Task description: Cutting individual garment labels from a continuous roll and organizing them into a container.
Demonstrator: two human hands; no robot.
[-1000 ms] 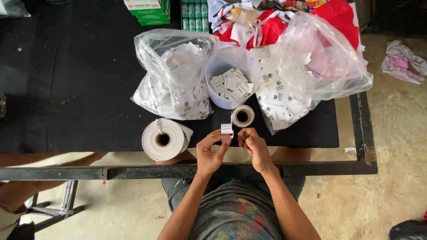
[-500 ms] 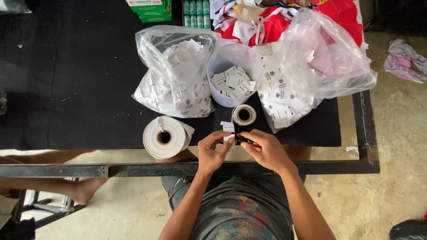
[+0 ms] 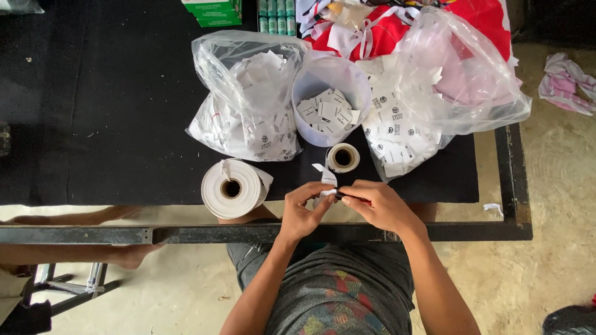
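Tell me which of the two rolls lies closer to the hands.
The small roll, just above the hands beside the tub. The big white roll lies farther left.

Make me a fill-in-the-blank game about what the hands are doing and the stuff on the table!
1. Both hands, the left hand and the right hand, pinch a small ____ label between them.
2. The big white roll lies to the ____ of the small roll.
3. The white tub stands between two clear plastic ____.
4. The cloth on the table is ____.

Missing words: white; left; bags; black
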